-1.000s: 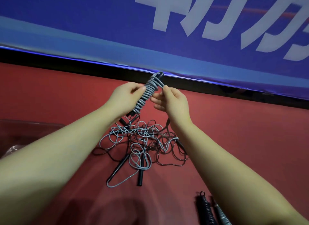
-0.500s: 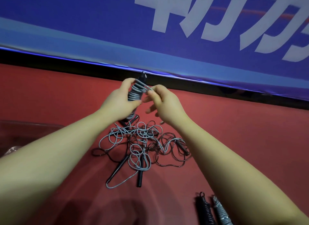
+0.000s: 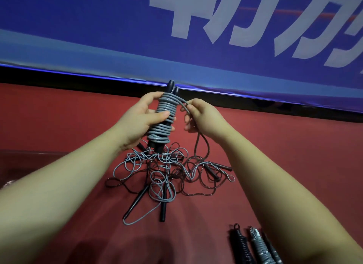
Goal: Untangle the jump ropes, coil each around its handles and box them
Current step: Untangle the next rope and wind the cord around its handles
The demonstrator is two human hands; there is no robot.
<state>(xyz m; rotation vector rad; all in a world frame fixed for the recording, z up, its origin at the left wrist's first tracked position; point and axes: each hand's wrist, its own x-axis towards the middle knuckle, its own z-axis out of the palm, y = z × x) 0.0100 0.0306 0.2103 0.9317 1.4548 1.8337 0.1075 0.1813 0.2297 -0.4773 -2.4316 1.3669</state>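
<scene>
My left hand (image 3: 144, 118) grips a pair of black handles wound with grey rope, the coiled bundle (image 3: 163, 119) held upright above the red surface. My right hand (image 3: 202, 117) pinches the loose end of that grey rope (image 3: 181, 104) just right of the bundle's top. A dark rope strand (image 3: 197, 146) hangs down under my right hand. Below both hands lies a tangle of grey and dark ropes (image 3: 163, 173) with black handles (image 3: 137, 201) sticking out of it.
Coiled rope bundles (image 3: 255, 246), one dark and one grey, lie at the bottom right. A clear container's edge (image 3: 23, 153) shows at the left. A blue banner (image 3: 176, 38) with white letters rises behind the red surface (image 3: 284, 155).
The bundle has swung from tilted to upright and come closer in my left hand. My right hand has shifted right, drawing the grey rope end out beside the top.
</scene>
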